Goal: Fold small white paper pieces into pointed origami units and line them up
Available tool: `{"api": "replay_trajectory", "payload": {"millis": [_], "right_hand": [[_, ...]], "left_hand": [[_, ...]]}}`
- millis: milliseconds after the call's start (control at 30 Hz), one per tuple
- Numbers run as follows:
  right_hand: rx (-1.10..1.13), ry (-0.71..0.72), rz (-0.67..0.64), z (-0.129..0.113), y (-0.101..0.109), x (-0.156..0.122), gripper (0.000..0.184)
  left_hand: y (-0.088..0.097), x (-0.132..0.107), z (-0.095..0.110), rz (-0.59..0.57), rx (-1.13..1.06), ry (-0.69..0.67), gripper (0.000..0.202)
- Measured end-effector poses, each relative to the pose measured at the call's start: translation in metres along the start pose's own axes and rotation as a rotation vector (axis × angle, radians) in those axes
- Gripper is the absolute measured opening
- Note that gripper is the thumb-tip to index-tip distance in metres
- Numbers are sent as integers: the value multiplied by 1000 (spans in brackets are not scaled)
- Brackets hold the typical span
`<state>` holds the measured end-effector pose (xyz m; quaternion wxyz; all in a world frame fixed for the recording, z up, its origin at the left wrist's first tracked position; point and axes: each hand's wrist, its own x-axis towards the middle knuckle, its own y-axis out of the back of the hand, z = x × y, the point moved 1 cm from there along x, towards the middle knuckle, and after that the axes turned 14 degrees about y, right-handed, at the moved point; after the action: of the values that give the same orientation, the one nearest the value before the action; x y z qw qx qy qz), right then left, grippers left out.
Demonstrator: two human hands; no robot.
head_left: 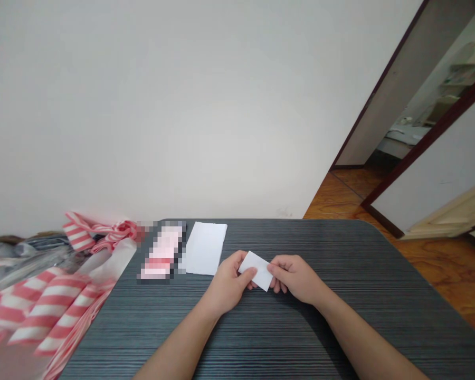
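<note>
A white sheet (pixel 205 248) lies flat on the dark table (pixel 340 295) — striped bags (pixel 43 306) leftward.

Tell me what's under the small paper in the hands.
The dark table lies under the small paper, which the left hand and right hand pinch. Fingers behind it are hidden, so any contact with the table can't be told.

Bright, even light; soft shadows; edges bowed by wide lens.
</note>
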<state>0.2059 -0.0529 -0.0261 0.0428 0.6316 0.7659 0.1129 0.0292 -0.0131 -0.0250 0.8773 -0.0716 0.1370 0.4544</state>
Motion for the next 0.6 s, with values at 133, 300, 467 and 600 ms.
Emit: {"api": "replay_trajectory", "payload": {"millis": [133,300,467,600], "right_hand": [[12,-3,-18,0,2,0,32],[49,1,-23,9,4,0,34],[19,58,-41,15,7,-1,29],[-200,250,14,9,13,-2,31]], "left_hand": [[0,0,0,0,11,13,14],[1,2,-1,-12,-7,10,16],[3,3,-3,20,-75,12,22],[5,4,-5,76,-113,4,40]]}}
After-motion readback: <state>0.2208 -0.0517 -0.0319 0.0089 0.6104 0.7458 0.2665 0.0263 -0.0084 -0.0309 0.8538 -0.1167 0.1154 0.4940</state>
